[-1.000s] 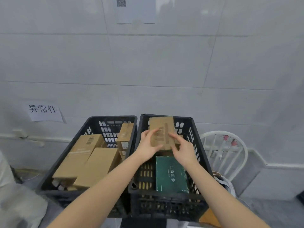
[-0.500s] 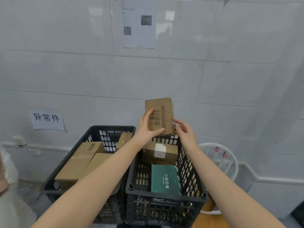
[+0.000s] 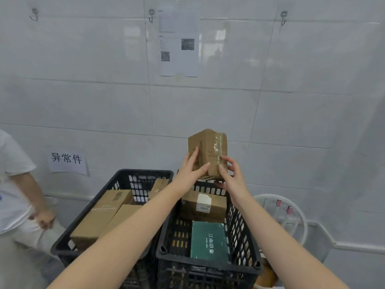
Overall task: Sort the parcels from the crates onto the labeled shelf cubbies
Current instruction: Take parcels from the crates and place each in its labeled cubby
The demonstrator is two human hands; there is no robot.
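I hold a small brown cardboard parcel (image 3: 208,149) upright above the back of the right black crate (image 3: 208,265). My left hand (image 3: 190,171) grips its left face with the thumb across the front. My right hand (image 3: 231,174) grips its right, taped side. In the right crate lie a brown box with a white label (image 3: 203,205) and a dark green box (image 3: 208,240). The left black crate (image 3: 116,184) holds several larger brown cartons (image 3: 104,213). No shelf cubbies are in view.
A white tiled wall stands right behind the crates, with a paper sign (image 3: 67,162), a sheet with a QR code (image 3: 178,42) and three hooks. A person in white (image 3: 14,197) stands at the left. A white round chair back (image 3: 281,215) is at the right.
Both hands lifted the small parcel out of the right crate and turned it so its taped edge faces me. My view rose up the wall, and the person at left came into view.
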